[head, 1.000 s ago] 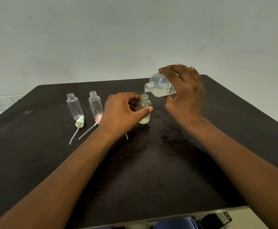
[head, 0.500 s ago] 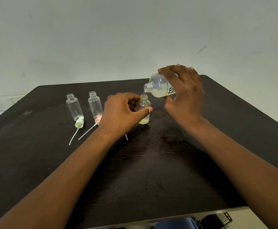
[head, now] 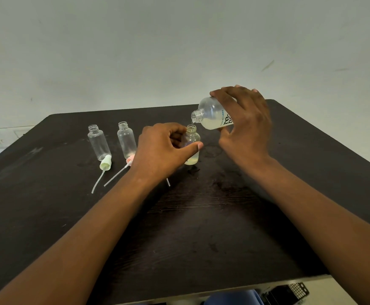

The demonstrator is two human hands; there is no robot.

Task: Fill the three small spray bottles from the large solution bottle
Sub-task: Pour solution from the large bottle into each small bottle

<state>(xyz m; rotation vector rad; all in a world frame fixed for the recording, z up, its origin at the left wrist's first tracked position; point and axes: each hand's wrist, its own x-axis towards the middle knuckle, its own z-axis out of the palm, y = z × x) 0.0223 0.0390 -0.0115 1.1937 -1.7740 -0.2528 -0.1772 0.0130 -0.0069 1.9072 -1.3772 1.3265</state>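
Left hand fingers pinch the small spray bottle upright on the bench; right hand grips the tilted solution bottle (mouth just above). Pour thinly, keeping necks aligned.

A dark wooden table bears three small clear plastic bottles, plus a pale-green spray cap and a pink spray cap lying beside them.

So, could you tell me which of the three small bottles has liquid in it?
The rightmost small bottle, held by the left hand under the tilted large bottle, has pale liquid at its bottom. The other two bottles look clear and empty.
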